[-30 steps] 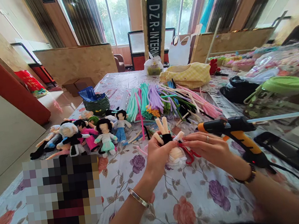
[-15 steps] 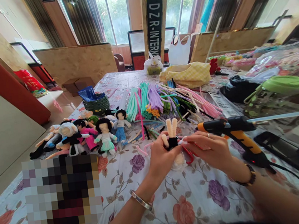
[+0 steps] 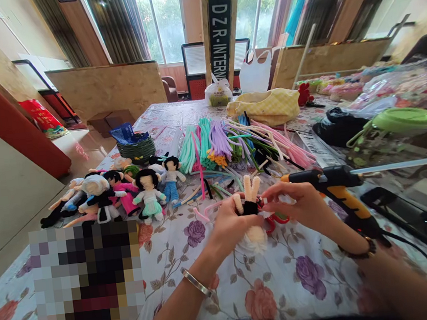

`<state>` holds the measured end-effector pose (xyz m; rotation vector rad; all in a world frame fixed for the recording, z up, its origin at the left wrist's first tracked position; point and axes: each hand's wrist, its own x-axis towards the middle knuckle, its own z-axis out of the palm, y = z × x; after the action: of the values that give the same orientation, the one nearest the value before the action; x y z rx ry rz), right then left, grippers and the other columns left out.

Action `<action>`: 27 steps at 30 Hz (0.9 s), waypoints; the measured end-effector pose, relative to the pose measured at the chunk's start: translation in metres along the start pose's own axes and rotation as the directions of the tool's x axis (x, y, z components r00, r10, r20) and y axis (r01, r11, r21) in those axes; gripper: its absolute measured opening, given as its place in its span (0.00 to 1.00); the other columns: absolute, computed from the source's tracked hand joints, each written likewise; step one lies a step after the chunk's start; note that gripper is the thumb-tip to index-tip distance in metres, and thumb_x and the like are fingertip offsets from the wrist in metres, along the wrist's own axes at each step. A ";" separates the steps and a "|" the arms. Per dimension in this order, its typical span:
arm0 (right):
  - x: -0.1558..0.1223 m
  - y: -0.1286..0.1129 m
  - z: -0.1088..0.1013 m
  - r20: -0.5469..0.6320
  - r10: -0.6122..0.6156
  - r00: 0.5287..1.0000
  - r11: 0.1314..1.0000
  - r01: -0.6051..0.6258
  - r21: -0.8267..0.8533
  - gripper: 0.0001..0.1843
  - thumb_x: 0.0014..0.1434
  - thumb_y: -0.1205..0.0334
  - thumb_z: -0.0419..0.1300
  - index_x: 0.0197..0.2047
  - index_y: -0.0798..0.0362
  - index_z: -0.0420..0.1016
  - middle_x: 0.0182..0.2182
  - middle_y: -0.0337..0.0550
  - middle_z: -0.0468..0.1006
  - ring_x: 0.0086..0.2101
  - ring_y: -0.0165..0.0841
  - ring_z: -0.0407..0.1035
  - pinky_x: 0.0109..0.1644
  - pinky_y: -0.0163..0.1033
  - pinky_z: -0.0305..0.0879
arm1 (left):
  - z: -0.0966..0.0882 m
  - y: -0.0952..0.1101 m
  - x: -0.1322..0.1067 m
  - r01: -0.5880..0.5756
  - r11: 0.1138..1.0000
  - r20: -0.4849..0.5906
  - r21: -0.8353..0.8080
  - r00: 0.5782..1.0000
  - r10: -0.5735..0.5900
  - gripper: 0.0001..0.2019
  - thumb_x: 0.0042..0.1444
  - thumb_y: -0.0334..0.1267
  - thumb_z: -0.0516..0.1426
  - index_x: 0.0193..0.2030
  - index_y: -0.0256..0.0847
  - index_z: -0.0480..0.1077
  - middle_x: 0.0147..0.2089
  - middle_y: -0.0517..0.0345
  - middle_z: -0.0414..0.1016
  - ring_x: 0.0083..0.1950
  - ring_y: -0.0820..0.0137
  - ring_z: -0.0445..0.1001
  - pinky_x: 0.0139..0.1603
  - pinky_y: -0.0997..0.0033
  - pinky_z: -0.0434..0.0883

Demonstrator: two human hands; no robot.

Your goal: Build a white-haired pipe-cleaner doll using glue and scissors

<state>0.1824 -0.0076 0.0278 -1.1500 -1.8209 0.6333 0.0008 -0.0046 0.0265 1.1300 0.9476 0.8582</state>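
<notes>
My left hand (image 3: 227,230) is closed around a pipe-cleaner doll (image 3: 250,207), which it holds upside down. The doll's two cream legs point up, its middle is black, and its pale head hangs below my fingers, slightly blurred. At the doll's right side, my right hand (image 3: 299,204) pinches a small white fuzzy piece (image 3: 265,201) between thumb and fingers. Whether that piece is joined to the doll cannot be made out. Red scissors handles (image 3: 280,219) lie on the table just behind, partly hidden by my hands.
An orange and black glue gun (image 3: 342,191) stands to the right, its cable trailing forward. Finished dolls (image 3: 148,193) lie at the left, near stacked green baskets (image 3: 137,149). Bundled pipe cleaners (image 3: 221,138) fill the middle back. A green-lidded jar (image 3: 402,123) stands far right.
The doll has tilted a little to the right and its head has swung lower. My right hand has shifted slightly, its fingers more bent, and more of the scissors handles shows.
</notes>
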 end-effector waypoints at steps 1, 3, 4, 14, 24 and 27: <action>0.001 0.001 -0.001 0.020 0.041 0.999 0.998 -0.042 0.037 0.08 0.50 0.58 0.67 0.34 0.49 0.78 0.29 0.39 0.80 0.30 0.32 0.72 0.35 0.37 0.68 | 0.000 0.001 0.000 0.014 1.000 0.010 -0.014 1.000 -0.014 0.15 0.36 0.28 0.64 0.35 0.39 0.69 0.27 0.65 0.68 0.26 0.77 0.65 0.25 0.77 0.61; 0.001 0.002 -0.002 0.043 0.090 0.995 0.991 -0.094 0.098 0.09 0.49 0.56 0.67 0.32 0.50 0.77 0.28 0.39 0.79 0.29 0.32 0.72 0.35 0.37 0.68 | 0.001 0.002 -0.001 0.033 0.998 0.029 -0.045 0.999 -0.031 0.15 0.36 0.28 0.64 0.33 0.39 0.69 0.26 0.66 0.67 0.24 0.78 0.64 0.24 0.77 0.60; 0.002 0.002 -0.002 0.045 0.104 0.994 0.988 -0.108 0.112 0.09 0.49 0.55 0.67 0.31 0.51 0.77 0.28 0.40 0.79 0.29 0.32 0.71 0.34 0.37 0.68 | 0.001 0.002 -0.001 0.036 0.998 0.038 -0.060 0.999 -0.034 0.15 0.36 0.27 0.64 0.34 0.39 0.69 0.25 0.66 0.66 0.24 0.78 0.64 0.24 0.77 0.60; -0.002 -0.003 -0.003 -0.070 -0.150 0.986 0.987 0.154 0.054 0.05 0.51 0.64 0.66 0.26 0.50 0.75 0.24 0.38 0.77 0.28 0.31 0.71 0.32 0.37 0.67 | 0.001 0.003 -0.001 0.055 0.969 0.054 -0.240 0.998 -0.043 0.14 0.37 0.29 0.66 0.35 0.40 0.73 0.28 0.63 0.73 0.26 0.76 0.70 0.28 0.75 0.67; -0.006 0.000 0.000 -0.115 -0.484 0.867 0.875 0.482 -0.052 0.10 0.54 0.72 0.62 0.32 0.45 0.78 0.30 0.40 0.83 0.31 0.34 0.74 0.34 0.43 0.73 | 0.002 0.006 -0.001 0.000 0.932 -0.073 -0.362 0.997 -0.028 0.15 0.37 0.32 0.66 0.35 0.41 0.71 0.29 0.63 0.73 0.29 0.72 0.71 0.29 0.72 0.69; -0.007 -0.001 0.002 -0.115 -0.502 0.857 0.865 0.500 -0.046 0.13 0.52 0.75 0.63 0.34 0.45 0.78 0.31 0.40 0.83 0.31 0.34 0.74 0.34 0.43 0.72 | 0.003 0.005 -0.001 -0.038 0.947 -0.075 -0.320 0.997 0.015 0.16 0.38 0.34 0.66 0.36 0.41 0.70 0.29 0.64 0.71 0.28 0.74 0.70 0.29 0.73 0.68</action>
<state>0.1817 -0.0139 0.0245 -0.6544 -1.9120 0.2361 0.0023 -0.0058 0.0317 0.8365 0.8164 1.0398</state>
